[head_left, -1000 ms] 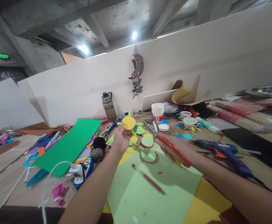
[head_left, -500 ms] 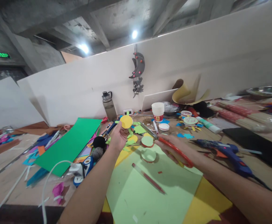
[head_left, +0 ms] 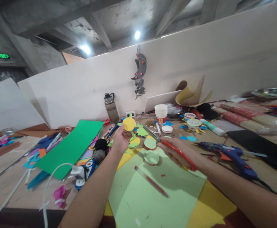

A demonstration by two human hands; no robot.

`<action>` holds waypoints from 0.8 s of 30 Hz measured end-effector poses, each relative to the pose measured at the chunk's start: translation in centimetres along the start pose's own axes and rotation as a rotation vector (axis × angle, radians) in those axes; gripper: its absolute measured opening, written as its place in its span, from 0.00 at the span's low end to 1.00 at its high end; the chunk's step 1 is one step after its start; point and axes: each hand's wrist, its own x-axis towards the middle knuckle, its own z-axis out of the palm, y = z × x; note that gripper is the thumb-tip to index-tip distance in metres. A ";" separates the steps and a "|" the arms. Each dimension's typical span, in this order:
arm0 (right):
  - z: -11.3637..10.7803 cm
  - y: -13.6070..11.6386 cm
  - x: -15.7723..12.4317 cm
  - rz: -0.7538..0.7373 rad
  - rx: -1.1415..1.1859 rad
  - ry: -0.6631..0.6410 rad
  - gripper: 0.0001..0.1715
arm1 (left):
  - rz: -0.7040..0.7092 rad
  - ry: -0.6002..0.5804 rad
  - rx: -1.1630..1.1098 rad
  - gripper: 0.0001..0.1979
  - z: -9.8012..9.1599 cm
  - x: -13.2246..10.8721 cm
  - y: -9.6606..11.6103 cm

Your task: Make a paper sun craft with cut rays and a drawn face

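My left hand (head_left: 122, 139) pinches a yellow paper disc (head_left: 129, 124), with light green paper pieces showing around its edge. Red-handled scissors (head_left: 178, 155) are in my right hand (head_left: 171, 150), their blades pointing up and left toward the scraps. Between the hands lie a round green-topped lid (head_left: 150, 144) and a ring-like cup piece (head_left: 151, 157). Beneath them is a light green sheet (head_left: 157, 202) with a reddish pen (head_left: 151, 182) across it. Yellow and green cut scraps (head_left: 135, 142) are scattered beside my left hand.
A dark green sheet (head_left: 72, 148), a black pompom (head_left: 100, 144) and a power strip (head_left: 87, 172) are at left. A bottle (head_left: 111, 109) and stacked paper cups (head_left: 161, 113) stand at the back. A blue glue gun (head_left: 233, 156) lies at right, beside a black case (head_left: 262, 148).
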 end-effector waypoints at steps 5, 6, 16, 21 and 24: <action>0.1 0.0 -0.1 -0.016 0.009 -0.009 0.22 | -0.010 -0.006 -0.004 0.09 -0.1 0.1 0.0; 0.1 0.0 -0.1 -0.018 0.010 -0.004 0.22 | -0.011 -0.002 -0.005 0.09 -0.1 0.1 0.0; 0.2 0.4 0.1 0.030 0.015 0.032 0.21 | -0.028 0.001 -0.019 0.08 -0.1 0.1 -0.1; 0.7 -0.1 -0.2 0.015 0.003 0.072 0.21 | -0.009 0.037 -0.032 0.08 0.1 0.0 -0.5; 1.0 -0.6 -0.5 0.033 -0.028 0.136 0.21 | 0.008 0.043 -0.059 0.07 0.5 -0.2 -0.6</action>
